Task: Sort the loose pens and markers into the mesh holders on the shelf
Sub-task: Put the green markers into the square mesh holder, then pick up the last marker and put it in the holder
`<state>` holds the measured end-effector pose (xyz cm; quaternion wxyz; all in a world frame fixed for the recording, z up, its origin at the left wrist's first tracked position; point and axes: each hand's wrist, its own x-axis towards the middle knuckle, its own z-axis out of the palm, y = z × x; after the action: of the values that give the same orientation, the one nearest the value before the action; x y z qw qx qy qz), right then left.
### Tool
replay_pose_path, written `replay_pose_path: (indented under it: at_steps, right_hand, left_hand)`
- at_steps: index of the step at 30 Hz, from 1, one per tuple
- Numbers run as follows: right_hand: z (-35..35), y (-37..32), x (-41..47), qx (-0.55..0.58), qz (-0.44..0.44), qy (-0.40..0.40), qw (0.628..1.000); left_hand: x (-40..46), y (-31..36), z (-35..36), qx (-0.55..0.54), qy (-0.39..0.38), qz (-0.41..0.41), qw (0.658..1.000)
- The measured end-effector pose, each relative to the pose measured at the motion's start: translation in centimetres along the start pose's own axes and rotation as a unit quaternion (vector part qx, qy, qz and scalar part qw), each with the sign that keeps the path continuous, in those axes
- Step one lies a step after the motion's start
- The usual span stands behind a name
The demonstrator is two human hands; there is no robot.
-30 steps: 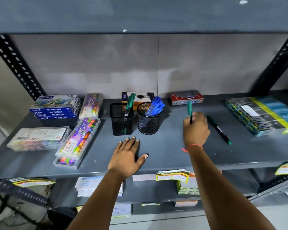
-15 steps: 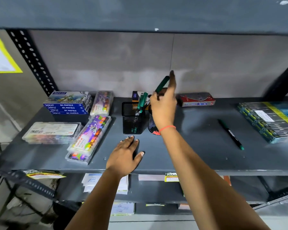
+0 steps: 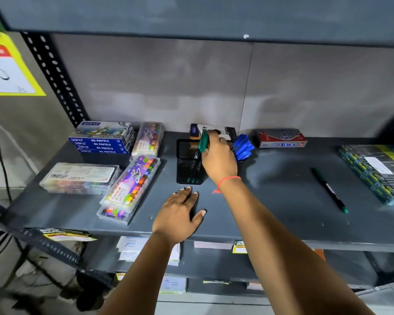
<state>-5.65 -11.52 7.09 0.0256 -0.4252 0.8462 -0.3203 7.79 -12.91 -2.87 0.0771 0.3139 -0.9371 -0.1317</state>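
A square black mesh holder (image 3: pixel 187 165) stands mid-shelf with green markers inside. My right hand (image 3: pixel 218 158) is over its right rim, fingers closed on a green marker (image 3: pixel 202 142) whose lower end is down in the holder. Behind my hand, blue pens (image 3: pixel 242 146) stick out of a round mesh holder that is mostly hidden. One green-capped pen (image 3: pixel 329 189) lies loose on the shelf to the right. My left hand (image 3: pixel 180 214) rests flat on the shelf, fingers spread, in front of the square holder.
Oil pastel boxes (image 3: pixel 101 139) and clear crayon cases (image 3: pixel 132 189) fill the shelf's left part. A red pen box (image 3: pixel 281 138) sits at the back, and stacked packs (image 3: pixel 375 171) sit at the far right. A perforated upright (image 3: pixel 55 73) frames the left.
My right hand carried the green marker from the right side of the shelf leftward, over the round holder, and lowered it into the square holder. The left hand stayed put.
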Motion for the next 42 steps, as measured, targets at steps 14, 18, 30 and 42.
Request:
replay_pose_path:
  at_steps: [14, 18, 30, 42]
  right_hand:
    - [-6.8, 8.0, -1.5, 0.079, 0.170, 0.219, 0.958]
    - [-8.4, 13.6, -2.3, 0.067, 0.224, 0.253, 0.939]
    - [-8.4, 22.6, -3.3, -0.232, 0.282, 0.024, 0.931]
    - [-11.0, 10.4, 0.4, 0.130, 0.155, 0.135, 0.970]
  left_hand:
    - [1.4, 6.9, 1.8, -0.010, -0.045, 0.052, 0.998]
    - [2.9, 10.1, 3.1, -0.007, -0.060, 0.086, 0.994]
    - [3.5, 10.8, 3.7, -0.028, -0.051, 0.093, 0.994]
    - [2.7, 9.5, 3.1, -0.029, -0.059, 0.083, 0.994]
